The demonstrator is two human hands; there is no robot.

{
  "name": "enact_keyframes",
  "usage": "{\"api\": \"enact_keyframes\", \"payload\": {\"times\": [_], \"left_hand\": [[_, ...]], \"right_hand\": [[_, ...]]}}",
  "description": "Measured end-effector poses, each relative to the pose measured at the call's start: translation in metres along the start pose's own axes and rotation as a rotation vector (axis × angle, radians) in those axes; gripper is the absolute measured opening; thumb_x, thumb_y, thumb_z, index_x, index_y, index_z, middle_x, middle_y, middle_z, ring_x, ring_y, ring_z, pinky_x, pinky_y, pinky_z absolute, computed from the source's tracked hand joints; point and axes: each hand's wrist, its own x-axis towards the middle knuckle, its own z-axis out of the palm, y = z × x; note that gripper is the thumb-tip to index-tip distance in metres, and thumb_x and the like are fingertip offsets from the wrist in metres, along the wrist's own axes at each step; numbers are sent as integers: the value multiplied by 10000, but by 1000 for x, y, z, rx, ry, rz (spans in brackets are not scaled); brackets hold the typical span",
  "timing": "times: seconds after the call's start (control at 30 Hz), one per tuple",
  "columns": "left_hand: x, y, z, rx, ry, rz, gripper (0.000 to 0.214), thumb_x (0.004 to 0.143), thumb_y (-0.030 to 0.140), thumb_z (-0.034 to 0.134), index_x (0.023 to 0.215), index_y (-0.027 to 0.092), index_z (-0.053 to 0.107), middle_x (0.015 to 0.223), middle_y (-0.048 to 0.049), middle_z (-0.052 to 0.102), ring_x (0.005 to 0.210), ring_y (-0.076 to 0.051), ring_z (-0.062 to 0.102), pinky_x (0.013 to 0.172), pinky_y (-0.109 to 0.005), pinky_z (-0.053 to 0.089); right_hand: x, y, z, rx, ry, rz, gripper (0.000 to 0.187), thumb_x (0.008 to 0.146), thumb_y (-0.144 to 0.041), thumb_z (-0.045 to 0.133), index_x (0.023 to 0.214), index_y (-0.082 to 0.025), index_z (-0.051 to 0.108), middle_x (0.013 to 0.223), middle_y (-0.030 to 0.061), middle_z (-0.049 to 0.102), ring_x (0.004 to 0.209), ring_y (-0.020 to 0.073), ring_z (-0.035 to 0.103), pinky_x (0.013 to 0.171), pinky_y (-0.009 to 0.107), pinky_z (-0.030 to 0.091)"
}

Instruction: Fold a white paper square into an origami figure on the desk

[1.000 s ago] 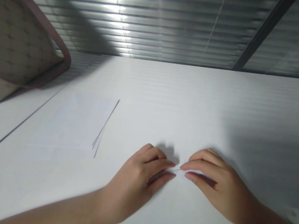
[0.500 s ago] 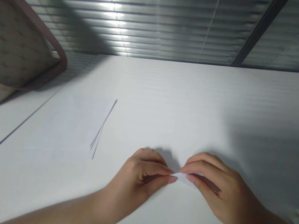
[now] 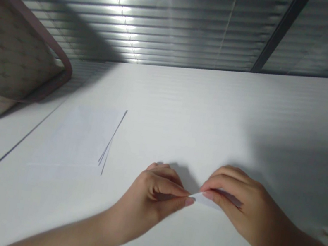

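Together, the left hand (image 3: pixel 152 194) and right hand (image 3: pixel 233 206) pinch a white paper strip (image 3: pixel 206 200), its long axis running between them, nearer the right; farther left, thin dark lines (image 3: pixel 110 145) edge a pale sheet (image 3: pixel 79 138) on the white worktop (image 3: pixel 215 115).

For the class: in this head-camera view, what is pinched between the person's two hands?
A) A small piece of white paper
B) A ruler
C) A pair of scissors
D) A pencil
A: the left hand and the right hand grip opposite ends of a small piece of white paper with their fingertips.
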Motion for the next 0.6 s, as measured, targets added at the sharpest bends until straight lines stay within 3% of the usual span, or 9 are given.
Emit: {"api": "enact_keyframes", "payload": {"times": [0.17, 0.27, 0.33, 0.47, 0.6], "left_hand": [[-2, 3, 2, 20, 34, 1, 35, 772, 219, 728, 754, 228, 757, 734, 15, 662, 749, -157, 571, 826, -337, 318], [-3, 7, 6, 3, 60, 14, 131, 724, 180, 742, 841, 237, 754, 806, 16, 681, 803, -168, 585, 852, -337, 322], [-4, 8, 10, -18, 73, 7, 90, 787, 196, 694, 828, 249, 754, 754, 29, 679, 751, -151, 577, 839, -333, 326], [-7, 7, 13, -38, 58, -57, 201, 879, 245, 610, 728, 253, 742, 612, 42, 645, 654, -140, 523, 783, -325, 337], [-9, 5, 7, -74, 32, -139, 238, 876, 287, 595, 696, 238, 743, 617, 9, 643, 699, -171, 523, 760, -331, 349]], "right_hand": [[-2, -4, 6, -141, 95, -188, 178, 911, -72, 500, 803, -155, 615, 749, 30, 640, 718, 160, 559, 665, 301, 439], [-3, -6, 8, -170, 109, -226, 213, 914, -59, 472, 782, -147, 613, 716, 39, 637, 693, 170, 556, 640, 310, 445], [-2, -8, 9, -186, 118, -220, 227, 916, -63, 463, 769, -146, 615, 709, 44, 636, 686, 176, 555, 634, 318, 450], [-2, -9, 8, -142, 97, -186, 230, 921, -84, 466, 774, -160, 626, 717, 34, 640, 690, 168, 571, 639, 305, 464], [-2, -3, -2, -43, 60, -3, 98, 878, -154, 579, 922, -202, 653, 874, 19, 690, 831, 165, 621, 747, 291, 486]]}}
